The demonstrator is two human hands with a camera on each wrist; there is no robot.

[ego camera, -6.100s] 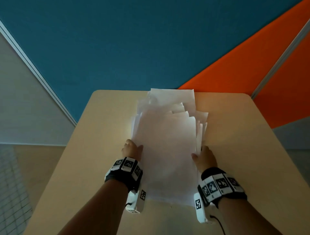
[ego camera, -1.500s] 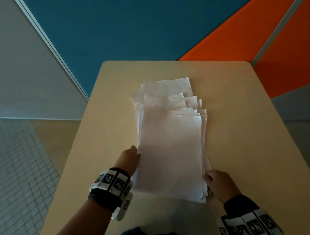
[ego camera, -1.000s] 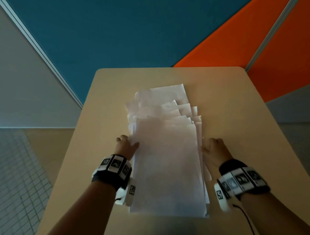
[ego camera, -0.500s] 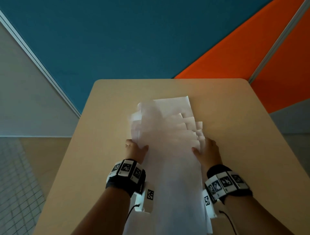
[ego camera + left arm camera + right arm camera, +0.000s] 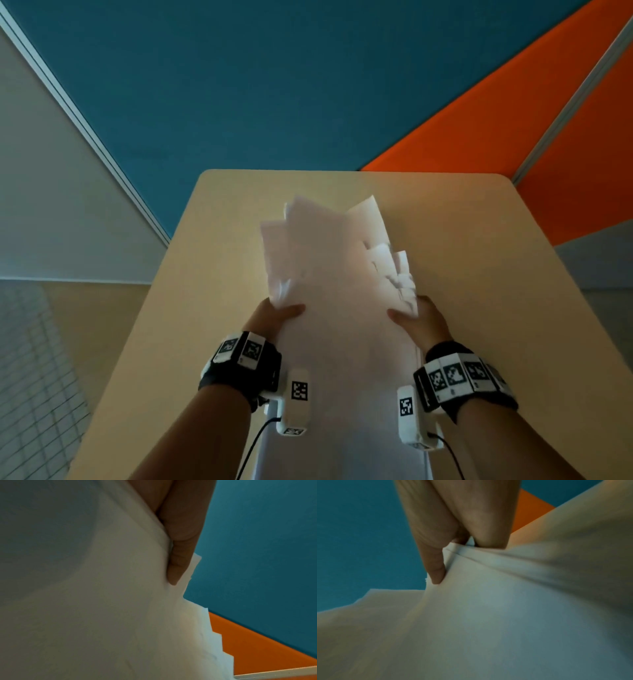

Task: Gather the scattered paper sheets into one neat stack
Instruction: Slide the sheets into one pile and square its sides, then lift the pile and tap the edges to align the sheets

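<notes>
A pile of white paper sheets (image 5: 342,308) is lifted off the tan table (image 5: 479,274), tilted with its far end up and its uneven top edges fanned out. My left hand (image 5: 274,317) grips the pile's left edge, thumb on top. My right hand (image 5: 419,317) grips the right edge the same way. In the left wrist view the paper sheets (image 5: 102,601) fill the frame with one of my fingers (image 5: 178,563) pressed on them. In the right wrist view my fingers (image 5: 435,563) pinch the bunched paper sheets (image 5: 505,615). The pile's near end runs out of the head view.
The table's far edge (image 5: 342,171) meets a blue wall panel (image 5: 274,85) and an orange panel (image 5: 513,120). Tiled floor (image 5: 34,377) lies to the left of the table.
Both hands took hold of the pile's side edges and raised it off the table; half a second ago it was just leaving the surface, now its far end stands higher.
</notes>
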